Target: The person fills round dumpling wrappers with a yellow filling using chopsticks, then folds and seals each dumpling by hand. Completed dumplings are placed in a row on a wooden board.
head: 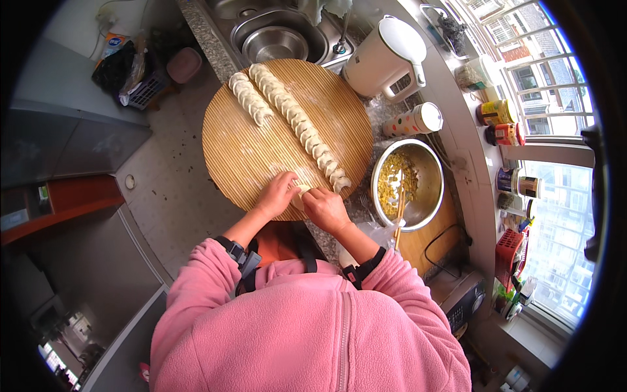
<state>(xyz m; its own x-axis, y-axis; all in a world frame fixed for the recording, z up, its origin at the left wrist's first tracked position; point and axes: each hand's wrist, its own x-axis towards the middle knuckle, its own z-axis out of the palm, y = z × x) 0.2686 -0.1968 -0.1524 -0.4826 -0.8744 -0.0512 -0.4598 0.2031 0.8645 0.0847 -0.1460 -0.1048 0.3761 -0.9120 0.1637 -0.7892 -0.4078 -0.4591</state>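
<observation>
Between my two hands is a pale dough dumpling, partly covered by my fingers. The fingertips of my left hand pinch its left side, and those of my right hand grip its right side. Both hands hover over or rest at the near edge of a round, ribbed wooden board; contact with it cannot be made out. Two rows of folded dumplings lie on the board: a long row running from the far edge toward my right hand, and a shorter row to its left. White flour dusts the ribs.
Right of the board stands a steel bowl of yellow chopped filling with chopsticks. Beyond it are a dotted cup and a white electric kettle. A sink holding a metal basin lies past the far edge.
</observation>
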